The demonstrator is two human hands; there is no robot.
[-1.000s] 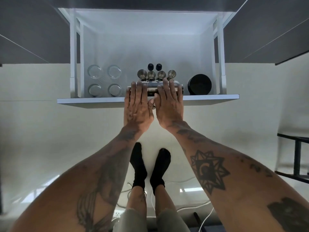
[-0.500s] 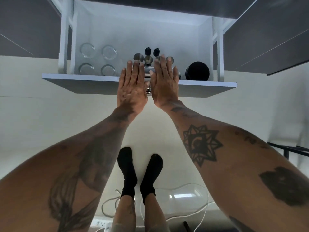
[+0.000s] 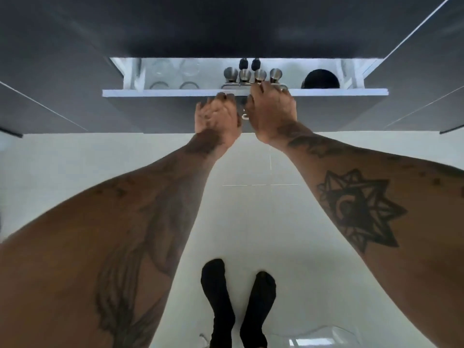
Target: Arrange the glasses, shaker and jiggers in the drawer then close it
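Pressing on the drawer's front panel (image 3: 175, 109), both hands push it shut: the left hand (image 3: 217, 116) with fingers curled loosely against the panel, holding nothing, the right hand (image 3: 272, 114) with fingers hooked over the top edge, presumably to steer it in. Inside, jiggers (image 3: 252, 75) stand mid-row, the black shaker (image 3: 321, 79) toward the right corner, glasses (image 3: 173, 71) toward the left, blurred and partly hidden under the cabinet (image 3: 226, 26).

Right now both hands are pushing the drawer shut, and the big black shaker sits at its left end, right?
Not quite. In the head view the black shaker sits at the right end of the drawer; clear glasses fill the left. Both the left hand and right hand are on its front.
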